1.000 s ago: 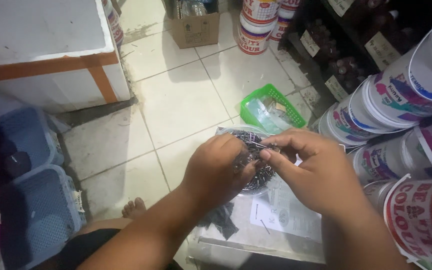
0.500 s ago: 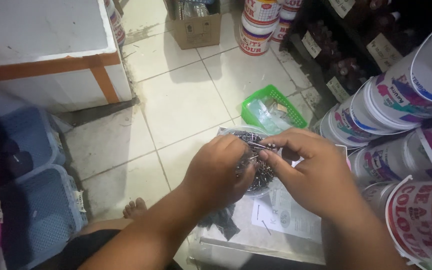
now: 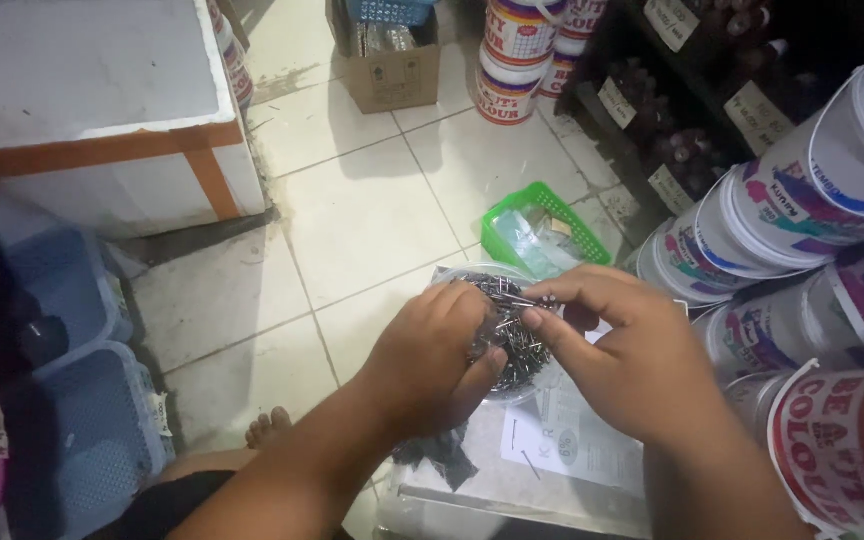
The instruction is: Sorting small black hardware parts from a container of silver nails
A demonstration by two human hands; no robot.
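Two hands over one clear bag of nails [image 3: 512, 330]: left hand [image 3: 432, 360] cups bag, right hand [image 3: 632, 360] pinches nails; one green basket [image 3: 542, 225] nearby.

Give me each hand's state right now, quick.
Left hand: curled shut around a clear bag of small dark nails.
Right hand: fingertips pinched on nails at the bag's top.

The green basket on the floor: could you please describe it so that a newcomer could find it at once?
Start from the stacked white paint buckets along the right. On the pale tiled floor beside them, just beyond the person's hands, lies a small green basket with plastic packets inside. It is the only bright green, perforated thing there.
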